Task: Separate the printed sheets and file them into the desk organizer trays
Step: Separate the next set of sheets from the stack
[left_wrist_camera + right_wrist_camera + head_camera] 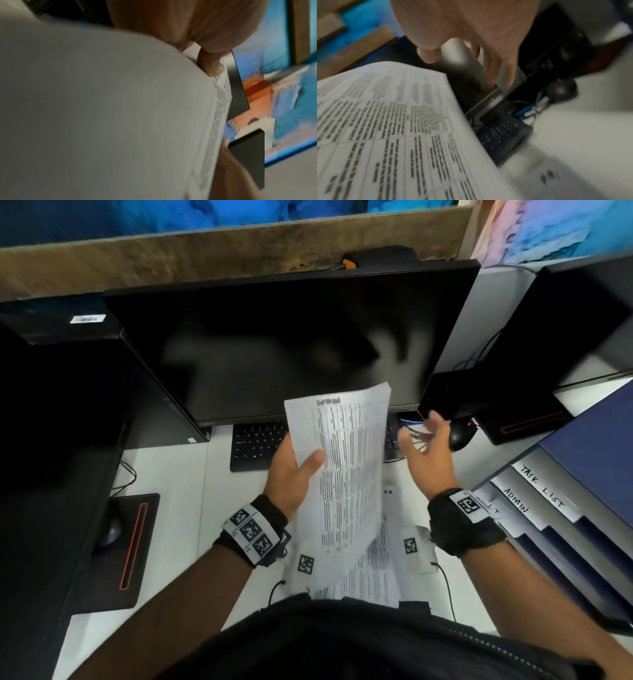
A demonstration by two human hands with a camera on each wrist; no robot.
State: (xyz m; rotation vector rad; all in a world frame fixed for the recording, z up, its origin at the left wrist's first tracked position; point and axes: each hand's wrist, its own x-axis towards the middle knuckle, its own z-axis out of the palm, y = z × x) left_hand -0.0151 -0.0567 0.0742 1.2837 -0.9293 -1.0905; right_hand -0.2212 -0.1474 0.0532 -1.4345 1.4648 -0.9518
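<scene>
A printed sheet (346, 474) with dense table text stands raised over the desk; my left hand (294, 470) pinches its left edge, thumb on the printed face. In the left wrist view the sheet's blank back (102, 108) fills the frame, a fingertip (214, 67) showing over its edge. My right hand (428, 446) hovers just right of the sheet with fingers spread, holding nothing; in the right wrist view the sheet (385, 135) lies to its left. More printed sheets (373, 573) lie on the desk below. The blue desk organizer (565, 529) with trays labelled TASK LIST and ADMIN stands at the right.
A dark monitor (274, 344) and black keyboard (257, 446) sit behind the sheet. A black mouse (462, 433) lies right of the right hand. A computer tower (61, 412) and a mouse pad (126, 546) stand at the left. White tagged boxes (414, 546) with cables lie near my body.
</scene>
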